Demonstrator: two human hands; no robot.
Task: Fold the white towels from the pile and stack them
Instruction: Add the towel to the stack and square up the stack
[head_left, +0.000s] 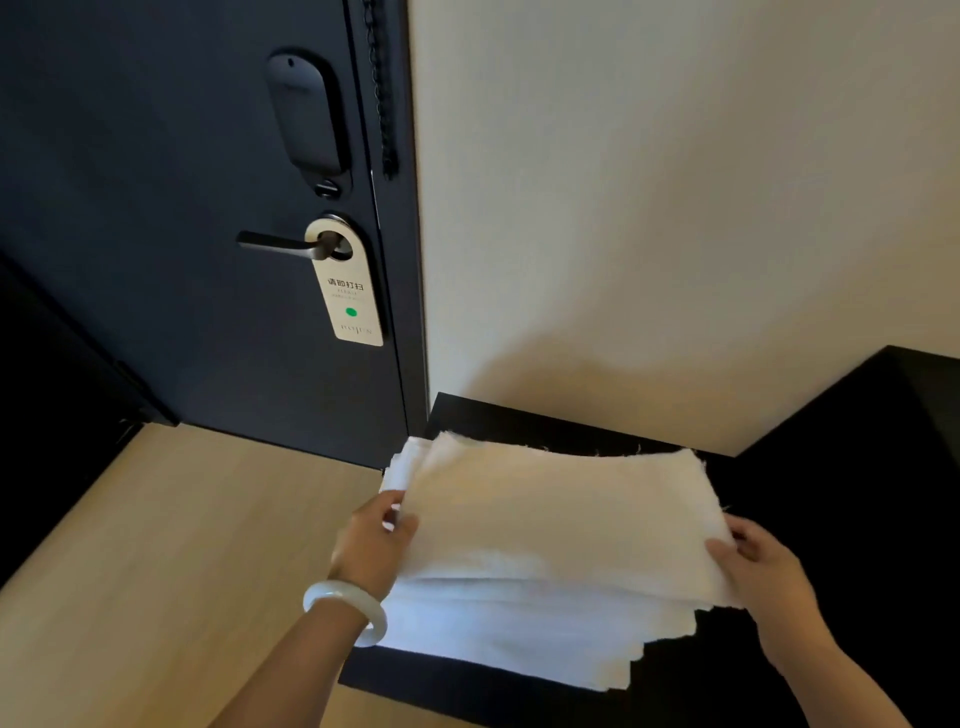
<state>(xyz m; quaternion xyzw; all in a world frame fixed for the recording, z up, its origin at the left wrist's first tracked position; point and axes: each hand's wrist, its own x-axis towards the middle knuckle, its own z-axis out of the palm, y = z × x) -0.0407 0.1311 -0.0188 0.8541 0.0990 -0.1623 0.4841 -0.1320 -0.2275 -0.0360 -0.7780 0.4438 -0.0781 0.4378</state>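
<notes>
A stack of flat white towels (509, 639) lies on a black tabletop (779, 675). The top towel (561, 519) is raised a little off the stack. My left hand (376, 545), with a pale bangle on the wrist, grips its left edge. My right hand (761, 566) pinches its right edge, thumb on top. The near edges of the lower towels show staggered below the lifted one.
A dark door (182, 260) with a lever handle and a hanging door sign (348, 291) stands to the left. A cream wall (649, 208) runs behind the table. Light wooden floor (156, 571) lies left of the table. A black surface (883, 441) rises at the right.
</notes>
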